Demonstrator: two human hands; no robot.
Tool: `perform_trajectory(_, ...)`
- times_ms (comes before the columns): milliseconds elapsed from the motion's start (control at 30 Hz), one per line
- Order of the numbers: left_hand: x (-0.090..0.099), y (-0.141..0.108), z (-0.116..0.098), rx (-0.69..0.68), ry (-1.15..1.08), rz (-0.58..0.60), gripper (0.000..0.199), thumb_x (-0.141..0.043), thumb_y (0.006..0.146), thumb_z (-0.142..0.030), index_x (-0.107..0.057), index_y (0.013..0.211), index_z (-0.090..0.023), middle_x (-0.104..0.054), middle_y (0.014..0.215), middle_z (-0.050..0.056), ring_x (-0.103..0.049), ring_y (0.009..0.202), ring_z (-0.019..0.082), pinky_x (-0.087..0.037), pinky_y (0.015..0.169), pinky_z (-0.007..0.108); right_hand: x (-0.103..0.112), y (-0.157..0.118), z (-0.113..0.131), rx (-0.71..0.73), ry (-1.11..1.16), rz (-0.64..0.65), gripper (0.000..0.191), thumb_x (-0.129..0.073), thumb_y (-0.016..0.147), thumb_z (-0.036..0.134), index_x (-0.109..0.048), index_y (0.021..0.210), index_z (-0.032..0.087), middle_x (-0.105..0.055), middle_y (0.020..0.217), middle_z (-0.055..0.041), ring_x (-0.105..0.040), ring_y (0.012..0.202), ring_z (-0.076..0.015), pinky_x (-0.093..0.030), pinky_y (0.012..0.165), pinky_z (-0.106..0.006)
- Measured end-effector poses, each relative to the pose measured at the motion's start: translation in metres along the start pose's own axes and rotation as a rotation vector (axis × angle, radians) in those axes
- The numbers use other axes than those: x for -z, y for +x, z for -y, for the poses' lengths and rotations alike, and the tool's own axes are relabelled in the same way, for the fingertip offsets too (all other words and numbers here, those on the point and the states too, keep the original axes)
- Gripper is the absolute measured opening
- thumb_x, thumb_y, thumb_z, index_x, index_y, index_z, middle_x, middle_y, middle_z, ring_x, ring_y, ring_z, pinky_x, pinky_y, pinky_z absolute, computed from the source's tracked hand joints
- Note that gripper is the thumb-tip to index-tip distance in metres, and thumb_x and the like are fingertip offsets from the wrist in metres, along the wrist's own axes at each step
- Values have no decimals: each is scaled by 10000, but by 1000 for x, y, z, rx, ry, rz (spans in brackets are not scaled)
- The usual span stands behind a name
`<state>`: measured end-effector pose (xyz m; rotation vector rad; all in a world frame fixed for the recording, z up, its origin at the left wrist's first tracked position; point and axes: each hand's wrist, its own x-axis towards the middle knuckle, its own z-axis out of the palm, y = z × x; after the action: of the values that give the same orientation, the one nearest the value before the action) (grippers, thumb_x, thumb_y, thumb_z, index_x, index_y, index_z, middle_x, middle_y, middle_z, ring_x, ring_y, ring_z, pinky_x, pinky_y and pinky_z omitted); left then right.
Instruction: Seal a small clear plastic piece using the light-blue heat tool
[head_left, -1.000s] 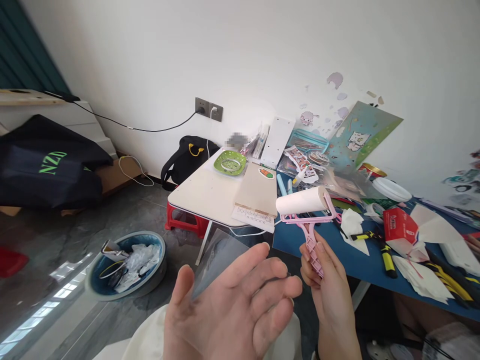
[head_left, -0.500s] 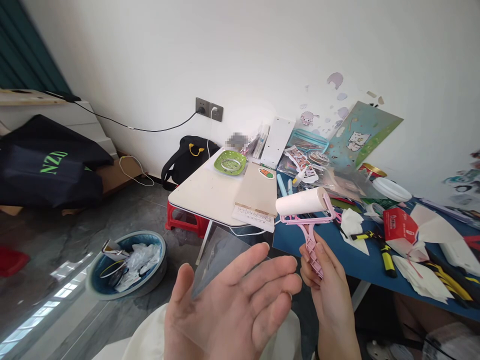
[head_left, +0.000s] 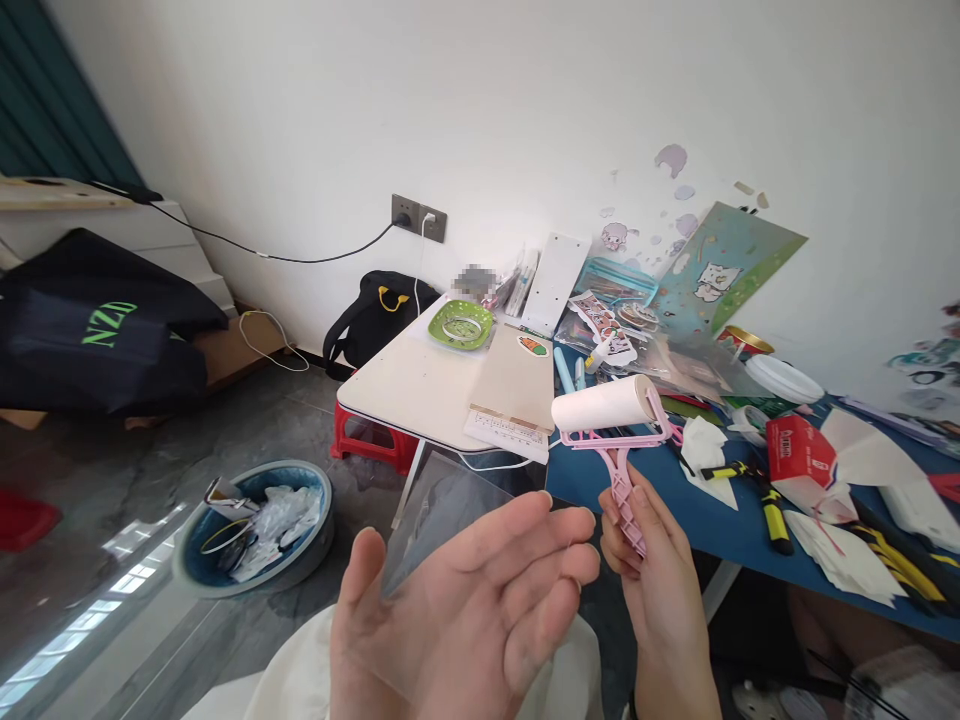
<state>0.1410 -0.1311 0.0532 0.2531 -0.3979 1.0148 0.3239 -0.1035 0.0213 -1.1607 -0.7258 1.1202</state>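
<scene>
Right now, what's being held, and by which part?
The right hand grips the roller by its pink handle. The left hand is open, with clear film against it.

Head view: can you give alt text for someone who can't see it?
A right hand grips a pink-handled white roller; beside it, the open left hand shows its palm with a clear sheet. Beyond is a cluttered blue table.

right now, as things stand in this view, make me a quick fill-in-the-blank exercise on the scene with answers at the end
The right hand holds a roller whose handle is coloured ____.
The left hand is open, its ____ turned toward the camera.
The plate on the white table is coloured ____.
The large green letters on the dark cover read ____.

Missing words: pink; palm; green; NZD
</scene>
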Motion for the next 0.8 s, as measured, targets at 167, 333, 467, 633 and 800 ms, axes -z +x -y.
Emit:
perform_trajectory(167,-1,0,-1,-1,31,6,791,-306,845,-570,-501,1307,43,-529,1360,178,-495,1269,231,-345,1062,246,1,1,0,-5,-13,-18,352,-664,799,460,-644,1057,222,-484,663,36,-235,414,-17,-141,406,-189)
perform_trajectory(333,2,0,1,-13,32,19,788,-325,827,-602,-524,1309,-11,-536,1359,163,-500,1265,225,-348,1060,243,1,1,-1,-19,-20,-24,410,-673,788,465,-638,1125,235,-497,671,32,-239,409,-14,-163,393,-178)
perform_trajectory(467,5,-2,2,-25,25,17,765,-338,819,-613,-541,1311,-63,-542,1355,164,-505,1260,236,-353,1058,256,-1,0,-1,-7,-19,-48,415,-674,784,469,-638,1138,256,-506,671,32,-235,400,-12,-162,388,-174)
perform_trajectory(633,4,-2,2,-26,33,5,741,-335,822,-614,-552,1308,-99,-547,1355,151,-506,1260,224,-351,1056,250,1,-1,-2,-21,-18,-21,378,-666,795,469,-646,1097,243,-495,668,36,-231,403,-13,-166,387,-177)
perform_trajectory(800,6,-2,1,-37,34,14,744,-326,829,-606,-537,1321,-89,-531,1369,156,-490,1274,228,-338,1069,256,6,3,-4,-30,-27,8,404,-657,803,480,-631,1134,250,-494,670,37,-233,408,-23,-160,389,-185)
